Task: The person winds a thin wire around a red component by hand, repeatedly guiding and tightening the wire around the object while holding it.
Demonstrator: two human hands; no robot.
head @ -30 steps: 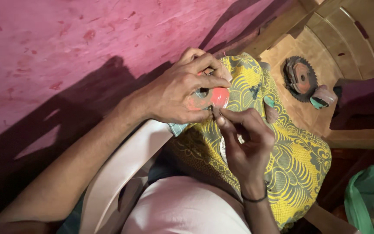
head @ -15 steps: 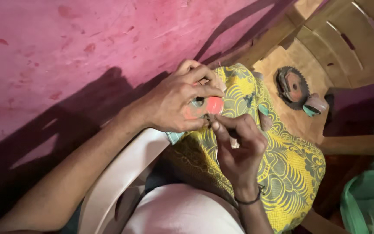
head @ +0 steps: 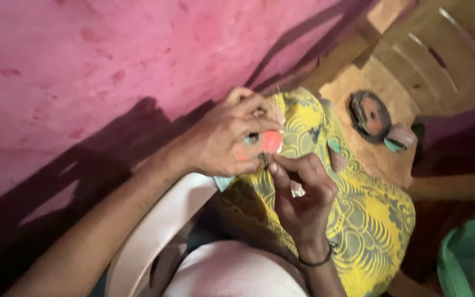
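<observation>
At ten o'clock a rough pink plaster wall (head: 100, 60) fills the view, crossed by dark shadows. At four o'clock, yellow patterned cloth (head: 369, 220) drapes the lap; a tan plastic chair (head: 430, 60) at one o'clock bears a dark toothed metal disc (head: 370, 115). At centre, the left hand (head: 224, 143) clenches a small round red-and-grey part (head: 268, 142), while the right hand (head: 303, 201) pinches a thin tool (head: 264, 160) against it.

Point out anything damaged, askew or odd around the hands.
Nothing stands out. The left hand grips a small red piece, the right hand pinches a thin tool against it, over yellow patterned cloth.
</observation>
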